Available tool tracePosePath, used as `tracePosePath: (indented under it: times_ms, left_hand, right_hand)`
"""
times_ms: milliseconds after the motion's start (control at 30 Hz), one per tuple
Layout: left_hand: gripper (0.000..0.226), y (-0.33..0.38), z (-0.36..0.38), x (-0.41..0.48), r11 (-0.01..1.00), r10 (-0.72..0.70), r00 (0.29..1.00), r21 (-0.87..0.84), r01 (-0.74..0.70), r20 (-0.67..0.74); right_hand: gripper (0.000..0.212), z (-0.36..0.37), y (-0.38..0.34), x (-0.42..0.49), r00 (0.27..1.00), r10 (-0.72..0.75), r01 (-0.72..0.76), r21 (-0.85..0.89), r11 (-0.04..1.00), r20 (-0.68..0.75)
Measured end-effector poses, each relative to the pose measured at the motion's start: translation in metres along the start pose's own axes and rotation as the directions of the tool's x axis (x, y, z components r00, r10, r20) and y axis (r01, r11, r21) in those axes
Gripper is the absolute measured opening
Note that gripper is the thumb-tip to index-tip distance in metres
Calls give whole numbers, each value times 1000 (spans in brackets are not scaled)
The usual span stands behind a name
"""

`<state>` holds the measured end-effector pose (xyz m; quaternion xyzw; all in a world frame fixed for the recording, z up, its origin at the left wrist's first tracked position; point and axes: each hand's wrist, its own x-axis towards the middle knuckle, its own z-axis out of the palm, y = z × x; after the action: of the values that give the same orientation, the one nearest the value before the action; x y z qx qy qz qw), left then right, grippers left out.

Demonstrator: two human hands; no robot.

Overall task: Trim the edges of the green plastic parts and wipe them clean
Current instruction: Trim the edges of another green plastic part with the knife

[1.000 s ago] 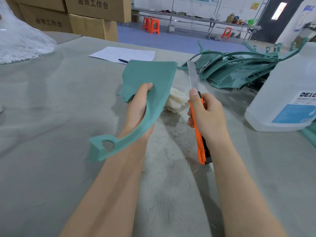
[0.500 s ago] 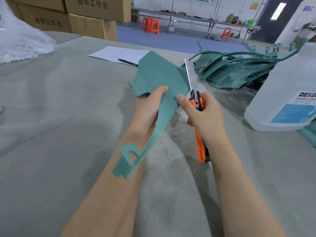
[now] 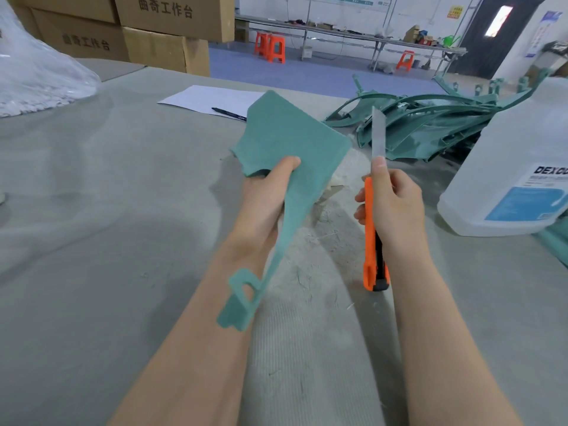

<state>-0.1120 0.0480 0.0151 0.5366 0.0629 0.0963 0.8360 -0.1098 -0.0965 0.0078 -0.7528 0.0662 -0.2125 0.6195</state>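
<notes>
Two hands: left hand point(image 3: 264, 198) grips the green plastic part point(image 3: 289, 149), right hand point(image 3: 396, 204) beside it grasps the utility knife point(image 3: 373, 238).

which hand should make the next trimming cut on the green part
Right. The right hand grips the orange utility knife, blade out, just beside the green part, which the left hand holds up.

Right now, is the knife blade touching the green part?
No, the knife blade stands clear to the right of the green part, which the left hand holds.
</notes>
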Motion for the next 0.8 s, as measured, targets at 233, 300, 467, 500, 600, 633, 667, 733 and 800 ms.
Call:
tracePosePath:
  times_ms: [233,300,467,500,600,633,667,733,800]
  left_hand:
    - [28,-6,4,2,967,112,991,236,-93,-72]
    - [25,-6,7,0,954,124,992,279,-110,-33]
    - [8,-4,8,-10,910,65,987,398,-119,145]
    - [6,-3,7,-11,907,30,984,408,-102,178]
    - [4,-1,3,-12,928,-28,973,368,-61,230]
    - [6,0,3,-12,943,-29,973,328,-49,228]
    - [10,0,3,-11,961,-34,977,277,-26,209]
    - [15,2,2,-8,987,-72,988,150,51,138]
    - [17,1,-1,-2,994,-106,994,43,104,38]
  right_hand:
    - [26,5,-3,-7,991,-102,110,-94,990,85]
    - [33,7,-2,-8,995,-85,91,-99,991,61]
    - [36,-7,4,6,992,10,-11,-3,1000,-126]
    - [34,-12,6,10,986,56,-51,36,998,-159]
    - [26,-23,11,17,961,189,-162,144,976,-202]
    - [25,-24,12,17,956,217,-184,172,968,-198]
    - [25,-24,13,17,955,232,-198,188,962,-186]
    - [25,-22,12,15,965,220,-192,187,964,-142]
    - [23,-18,10,12,980,183,-169,163,972,-74]
